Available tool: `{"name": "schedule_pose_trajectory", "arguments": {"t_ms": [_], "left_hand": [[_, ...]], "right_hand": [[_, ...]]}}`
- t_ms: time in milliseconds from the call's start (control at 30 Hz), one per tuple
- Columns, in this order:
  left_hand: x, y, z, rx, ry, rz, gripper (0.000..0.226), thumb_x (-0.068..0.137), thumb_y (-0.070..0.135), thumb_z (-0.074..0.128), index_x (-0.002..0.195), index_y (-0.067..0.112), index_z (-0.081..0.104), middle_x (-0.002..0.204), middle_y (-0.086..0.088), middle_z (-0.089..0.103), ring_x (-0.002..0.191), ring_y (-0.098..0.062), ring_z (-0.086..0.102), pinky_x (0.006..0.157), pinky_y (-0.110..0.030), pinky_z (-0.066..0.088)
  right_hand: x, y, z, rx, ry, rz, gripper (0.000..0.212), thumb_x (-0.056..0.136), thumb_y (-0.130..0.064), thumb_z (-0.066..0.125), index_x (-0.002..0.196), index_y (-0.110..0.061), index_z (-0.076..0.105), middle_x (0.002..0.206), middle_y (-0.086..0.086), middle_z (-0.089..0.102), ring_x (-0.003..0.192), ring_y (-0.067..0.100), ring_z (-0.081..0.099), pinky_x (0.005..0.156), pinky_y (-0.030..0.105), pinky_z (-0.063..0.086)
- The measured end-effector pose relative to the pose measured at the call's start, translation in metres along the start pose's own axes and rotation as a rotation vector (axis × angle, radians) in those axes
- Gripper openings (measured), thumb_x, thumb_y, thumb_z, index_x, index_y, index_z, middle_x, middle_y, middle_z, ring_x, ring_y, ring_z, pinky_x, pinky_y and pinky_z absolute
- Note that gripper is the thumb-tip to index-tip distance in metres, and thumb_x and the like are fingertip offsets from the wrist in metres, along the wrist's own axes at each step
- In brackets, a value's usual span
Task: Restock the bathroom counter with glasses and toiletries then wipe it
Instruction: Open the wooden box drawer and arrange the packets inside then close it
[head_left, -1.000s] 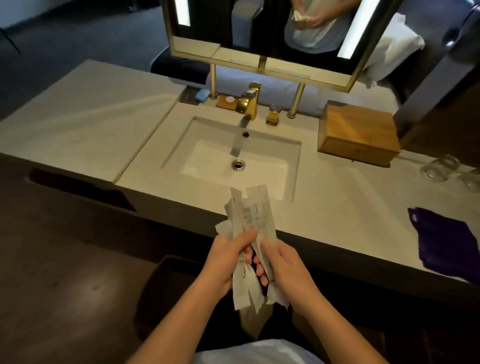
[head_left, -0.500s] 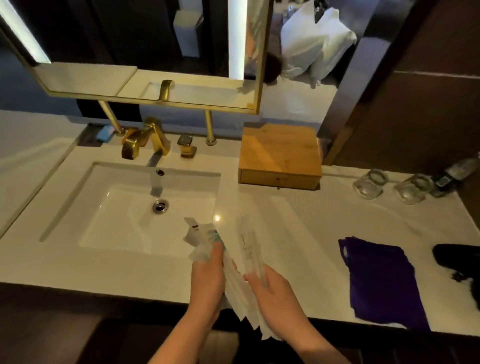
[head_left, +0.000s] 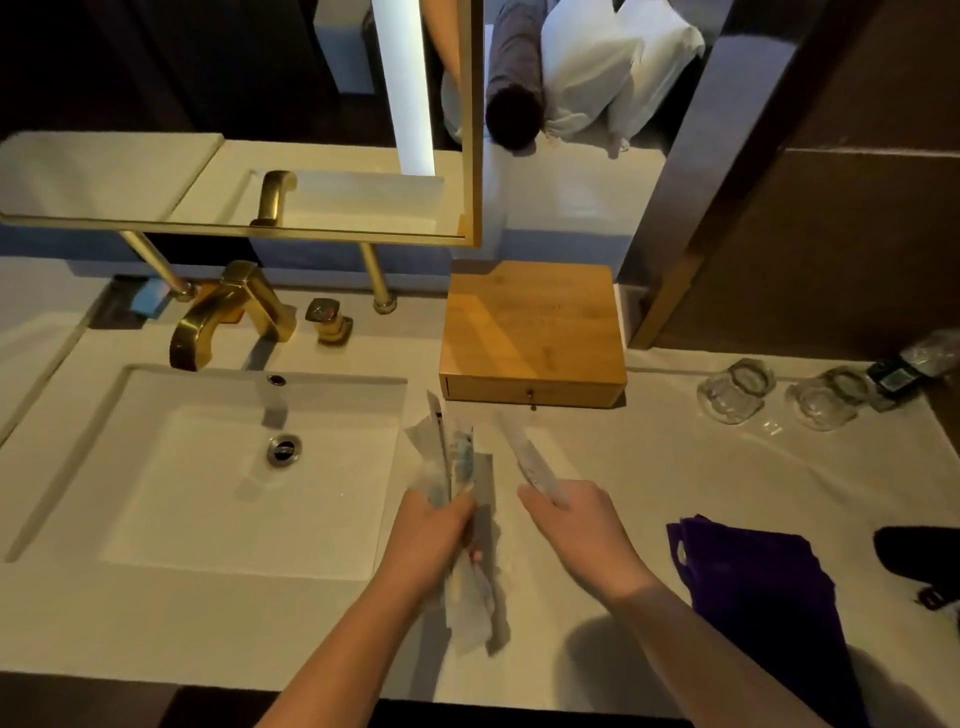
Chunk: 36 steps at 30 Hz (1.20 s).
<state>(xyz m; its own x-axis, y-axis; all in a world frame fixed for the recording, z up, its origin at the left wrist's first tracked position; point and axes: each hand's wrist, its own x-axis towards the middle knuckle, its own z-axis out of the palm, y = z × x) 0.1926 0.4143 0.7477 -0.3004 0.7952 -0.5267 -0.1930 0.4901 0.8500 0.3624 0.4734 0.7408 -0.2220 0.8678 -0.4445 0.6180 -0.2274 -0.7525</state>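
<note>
Two glasses (head_left: 735, 391) (head_left: 826, 399), one wooden box (head_left: 532, 332), one purple cloth (head_left: 761, 587)

Print on the sachets (head_left: 457, 462) in the left hand (head_left: 434, 535) is blurred and unreadable. The right hand (head_left: 582, 530) covers the lower end of its single sachet (head_left: 527, 457). A dark object (head_left: 919, 558) and a bottle (head_left: 914, 366) are cut off by the right edge

The hands are now apart: the right hand (head_left: 576, 525) holds one sachet (head_left: 527, 457) drawn rightward from the left hand's (head_left: 431, 540) bundle (head_left: 449, 462).
</note>
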Motion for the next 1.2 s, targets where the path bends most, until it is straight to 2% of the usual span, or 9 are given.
{"name": "schedule_pose_trajectory", "arguments": {"t_ms": [133, 233, 433, 633, 800, 867, 1000, 1100, 1200], "left_hand": [[0.048, 0.040, -0.002, 0.016, -0.001, 0.023, 0.017, 0.084, 0.007, 0.067, 0.091, 0.019, 0.076, 0.061, -0.007, 0.070, 0.051, -0.020, 0.068, 0.053, -0.032, 0.056], [0.078, 0.066, 0.000, -0.048, -0.096, -0.010, 0.023, 0.094, 0.012, 0.067, 0.114, 0.001, 0.068, 0.068, -0.010, 0.066, 0.055, -0.020, 0.062, 0.058, -0.034, 0.055], [0.144, 0.105, 0.004, 0.443, 0.125, 0.146, 0.016, 0.093, 0.020, 0.068, 0.104, 0.009, 0.071, 0.093, -0.014, 0.074, 0.084, -0.028, 0.071, 0.075, -0.044, 0.061], [0.153, 0.112, 0.030, 0.099, -0.098, 0.110, 0.034, 0.070, 0.047, 0.087, 0.095, 0.025, 0.079, 0.088, -0.004, 0.082, 0.078, -0.020, 0.079, 0.063, -0.032, 0.061], [0.150, 0.101, 0.050, 0.048, -0.209, 0.099, 0.032, 0.071, 0.035, 0.088, 0.098, 0.018, 0.081, 0.094, -0.011, 0.082, 0.091, -0.026, 0.079, 0.081, -0.042, 0.064], [0.155, 0.104, 0.050, 0.065, -0.163, 0.105, 0.029, 0.079, 0.030, 0.083, 0.103, 0.014, 0.078, 0.093, -0.010, 0.082, 0.090, -0.026, 0.079, 0.080, -0.042, 0.063], [0.168, 0.122, 0.048, 0.206, -0.037, 0.113, 0.024, 0.092, 0.029, 0.067, 0.094, 0.006, 0.074, 0.075, -0.007, 0.079, 0.070, -0.023, 0.076, 0.061, -0.033, 0.061], [0.184, 0.140, 0.043, 0.258, -0.069, 0.127, 0.022, 0.096, 0.023, 0.063, 0.101, 0.003, 0.070, 0.065, -0.005, 0.072, 0.056, -0.018, 0.070, 0.052, -0.026, 0.057], [0.208, 0.153, 0.040, 0.640, -0.025, 0.215, 0.016, 0.093, 0.028, 0.068, 0.104, 0.017, 0.068, 0.084, -0.004, 0.073, 0.074, -0.017, 0.071, 0.065, -0.034, 0.058]], "right_hand": [[0.029, 0.003, 0.001, 0.059, 0.040, 0.086, 0.041, 0.090, -0.059, 0.055, 0.089, -0.020, 0.068, 0.073, 0.000, 0.064, 0.065, 0.016, 0.061, 0.055, 0.034, 0.049], [0.048, 0.007, 0.001, 0.072, 0.074, 0.107, 0.040, 0.092, -0.060, 0.052, 0.087, -0.024, 0.066, 0.078, 0.000, 0.067, 0.072, 0.015, 0.066, 0.063, 0.032, 0.056], [0.082, 0.007, 0.002, 0.085, 0.081, 0.085, 0.025, 0.097, -0.054, 0.047, 0.095, -0.034, 0.060, 0.084, -0.007, 0.066, 0.072, 0.012, 0.066, 0.067, 0.036, 0.062], [0.095, -0.034, -0.015, 0.302, 0.006, 0.066, 0.023, 0.098, -0.028, 0.050, 0.116, -0.039, 0.040, 0.106, -0.004, 0.058, 0.091, 0.015, 0.064, 0.064, 0.028, 0.056], [0.101, -0.087, -0.008, 0.221, -0.003, -0.168, 0.049, 0.100, -0.019, 0.049, 0.144, -0.036, 0.036, 0.142, -0.011, 0.036, 0.126, 0.015, 0.047, 0.108, 0.044, 0.046], [0.101, -0.086, -0.008, 0.248, -0.008, -0.200, 0.040, 0.101, -0.018, 0.049, 0.136, -0.037, 0.046, 0.136, -0.012, 0.041, 0.122, 0.011, 0.051, 0.104, 0.040, 0.050], [0.099, -0.062, -0.006, 0.421, -0.101, -0.148, 0.026, 0.094, -0.033, 0.060, 0.116, -0.046, 0.060, 0.110, -0.020, 0.068, 0.100, 0.002, 0.067, 0.073, 0.021, 0.056], [0.104, -0.037, -0.001, 0.459, 0.038, -0.097, 0.020, 0.089, -0.040, 0.063, 0.108, -0.042, 0.065, 0.100, -0.017, 0.074, 0.095, 0.006, 0.071, 0.075, 0.023, 0.059], [0.114, -0.018, 0.004, 0.321, 0.202, -0.001, 0.007, 0.091, -0.040, 0.065, 0.095, -0.045, 0.064, 0.091, -0.019, 0.072, 0.089, 0.007, 0.071, 0.075, 0.027, 0.063]]}}
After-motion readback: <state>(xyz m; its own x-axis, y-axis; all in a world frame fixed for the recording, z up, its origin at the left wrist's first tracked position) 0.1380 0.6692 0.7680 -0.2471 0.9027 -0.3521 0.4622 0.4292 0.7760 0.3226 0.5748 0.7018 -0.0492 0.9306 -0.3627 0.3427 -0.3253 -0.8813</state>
